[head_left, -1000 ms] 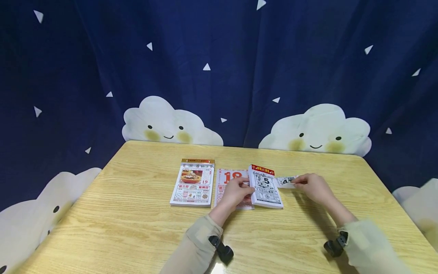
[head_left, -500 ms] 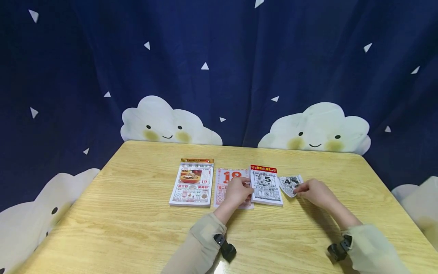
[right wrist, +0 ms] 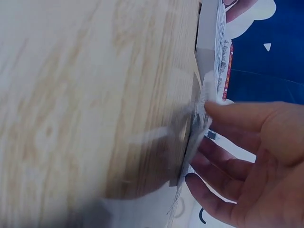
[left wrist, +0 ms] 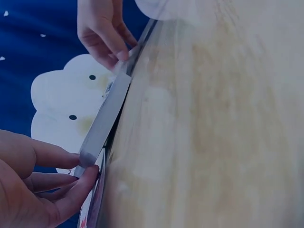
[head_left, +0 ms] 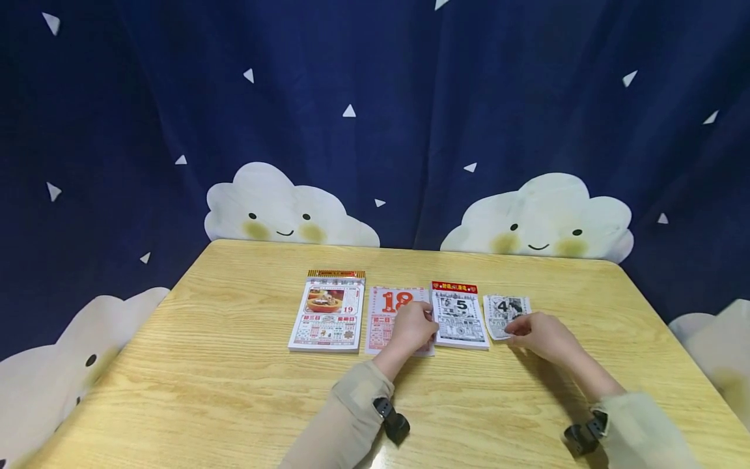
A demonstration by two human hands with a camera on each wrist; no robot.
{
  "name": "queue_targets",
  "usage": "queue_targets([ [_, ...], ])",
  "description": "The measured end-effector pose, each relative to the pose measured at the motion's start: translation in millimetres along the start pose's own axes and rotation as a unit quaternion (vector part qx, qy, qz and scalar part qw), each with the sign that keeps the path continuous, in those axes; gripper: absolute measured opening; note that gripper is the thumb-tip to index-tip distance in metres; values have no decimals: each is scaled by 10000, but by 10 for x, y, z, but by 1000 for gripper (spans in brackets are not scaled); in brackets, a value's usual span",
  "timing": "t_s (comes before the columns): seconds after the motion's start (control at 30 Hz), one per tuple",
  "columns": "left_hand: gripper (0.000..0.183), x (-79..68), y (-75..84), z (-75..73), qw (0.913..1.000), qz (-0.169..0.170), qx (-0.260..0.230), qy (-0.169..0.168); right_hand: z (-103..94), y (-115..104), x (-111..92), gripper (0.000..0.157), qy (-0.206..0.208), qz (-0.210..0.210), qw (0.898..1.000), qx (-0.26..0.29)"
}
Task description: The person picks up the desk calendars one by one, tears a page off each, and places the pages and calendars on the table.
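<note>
My left hand (head_left: 413, 327) grips the left edge of a small tear-off calendar (head_left: 463, 324) with a red header and a black 5 on top. In the left wrist view, thumb and fingers pinch the corner of its thick pad (left wrist: 105, 116). To the right of the pad, my right hand (head_left: 546, 337) pinches the lower right part of a loose calendar sheet (head_left: 498, 319) printed with a 4. That sheet lies low over the table, its lower edge a little curved. Under my left hand is a loose sheet (head_left: 379, 326) with a red 18, partly covered.
A larger tear-off calendar (head_left: 325, 316) showing 19 and a food picture lies at the left of the row. The wooden table (head_left: 234, 391) ends at a dark blue curtain (head_left: 328, 85) with clouds. Black cameras (head_left: 394, 422) sit on both wrists.
The 4 sheet has come away from the pad, turned upright and shifted right and down with my right hand. The pad has straightened, and my left hand still holds its edge.
</note>
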State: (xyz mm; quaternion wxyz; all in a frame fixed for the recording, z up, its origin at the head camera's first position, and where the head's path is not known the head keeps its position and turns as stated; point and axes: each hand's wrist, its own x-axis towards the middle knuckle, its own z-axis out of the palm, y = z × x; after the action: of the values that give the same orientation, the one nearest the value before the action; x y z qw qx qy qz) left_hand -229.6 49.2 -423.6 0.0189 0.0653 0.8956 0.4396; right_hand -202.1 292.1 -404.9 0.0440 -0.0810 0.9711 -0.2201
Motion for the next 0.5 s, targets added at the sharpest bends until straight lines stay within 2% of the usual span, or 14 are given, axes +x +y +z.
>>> queue_targets([
  [0.1, 35, -2, 8, 10, 9998, 94, 128, 75, -5, -10, 1, 34, -128, 43, 9999, 26],
  [0.2, 29, -4, 7, 14, 9994, 163, 264, 172, 4, -27, 5, 35, -227, 29, 9997, 52],
  [0.33, 20, 0, -2, 26, 9987, 204, 408, 246, 45, -35, 8, 24, -122, 45, 9999, -22],
  [0.5, 21, 14, -4, 42, 9975, 223, 619, 242, 80, -18, 22, 15, 125, 298, 9992, -235],
])
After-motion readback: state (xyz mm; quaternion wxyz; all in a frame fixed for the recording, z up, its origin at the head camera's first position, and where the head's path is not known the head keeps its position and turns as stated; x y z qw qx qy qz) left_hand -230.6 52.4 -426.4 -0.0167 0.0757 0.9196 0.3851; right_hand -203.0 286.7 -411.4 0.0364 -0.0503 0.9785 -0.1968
